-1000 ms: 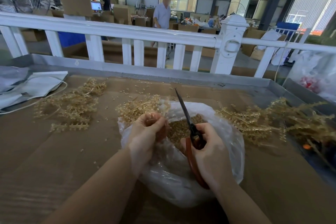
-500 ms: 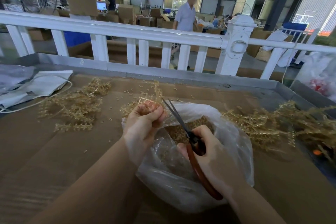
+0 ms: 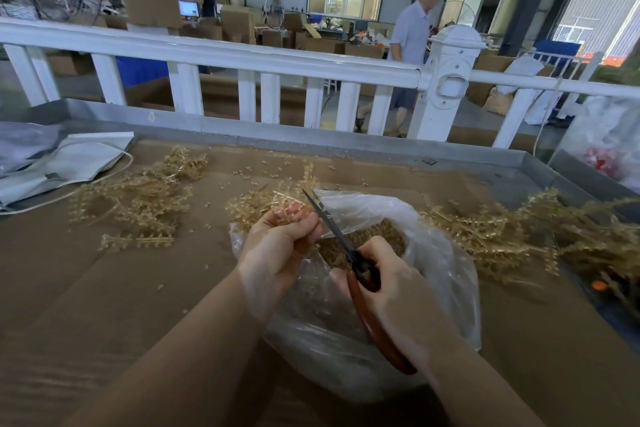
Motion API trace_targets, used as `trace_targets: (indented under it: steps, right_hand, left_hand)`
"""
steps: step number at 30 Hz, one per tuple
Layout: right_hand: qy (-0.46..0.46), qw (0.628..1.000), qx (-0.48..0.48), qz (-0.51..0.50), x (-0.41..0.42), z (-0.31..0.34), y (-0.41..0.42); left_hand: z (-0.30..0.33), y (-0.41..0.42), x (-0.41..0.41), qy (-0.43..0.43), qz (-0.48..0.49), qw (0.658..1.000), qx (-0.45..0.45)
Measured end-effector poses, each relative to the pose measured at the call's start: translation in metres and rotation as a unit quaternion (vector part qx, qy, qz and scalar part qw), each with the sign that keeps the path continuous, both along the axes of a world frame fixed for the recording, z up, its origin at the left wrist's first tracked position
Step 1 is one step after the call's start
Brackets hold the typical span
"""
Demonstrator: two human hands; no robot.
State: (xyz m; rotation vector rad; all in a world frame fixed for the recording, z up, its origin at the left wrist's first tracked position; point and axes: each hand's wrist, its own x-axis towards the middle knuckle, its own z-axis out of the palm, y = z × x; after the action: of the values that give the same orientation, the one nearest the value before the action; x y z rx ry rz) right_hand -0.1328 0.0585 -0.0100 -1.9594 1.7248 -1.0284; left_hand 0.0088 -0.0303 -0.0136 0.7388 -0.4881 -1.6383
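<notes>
My left hand [image 3: 277, 246] grips a tan plastic sprig [image 3: 289, 208] over the mouth of a clear plastic bag [image 3: 446, 274]. My right hand [image 3: 391, 291] holds red-handled scissors [image 3: 367, 282]; their dark blades point up and left and lie against the sprig by my left thumb. The bag lies on the brown cardboard-covered table [image 3: 104, 288] and holds several small tan cut pieces [image 3: 374, 239].
Piles of tan plastic sprigs lie at the left [image 3: 138, 198] and the right [image 3: 519, 229]. White bags [image 3: 59, 163] sit at the far left. A metal rim [image 3: 311, 137] and a white fence [image 3: 242, 59] bound the table. A person [image 3: 408, 59] walks behind it.
The scissor blades swung left against the sprig and drew together. My left hand rose a little with the sprig. The person behind the fence walked to the right.
</notes>
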Motion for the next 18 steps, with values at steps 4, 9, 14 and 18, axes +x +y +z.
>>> trace_targets:
  steps: [4,9,14,18]
  right_hand:
    - [0.006,1.000,0.009,-0.008,-0.0003,0.0008,-0.0022]
    - [0.029,0.999,0.016,-0.013,-0.0024,0.0017,-0.0042]
    - [0.031,0.999,0.013,-0.019,-0.0037,0.0025,-0.0020]
    - [0.017,1.000,0.008,-0.024,-0.0033,0.0036,0.0025]
  left_hand:
    - [0.0005,0.0005,-0.0007,-0.001,0.003,1.000,-0.001]
    - [0.0004,0.0006,0.0006,-0.010,-0.002,1.000,-0.004]
    - [0.0011,0.0027,0.0018,-0.006,-0.015,1.000,0.000]
    - [0.0053,0.0043,0.0032,-0.030,-0.030,0.999,0.008]
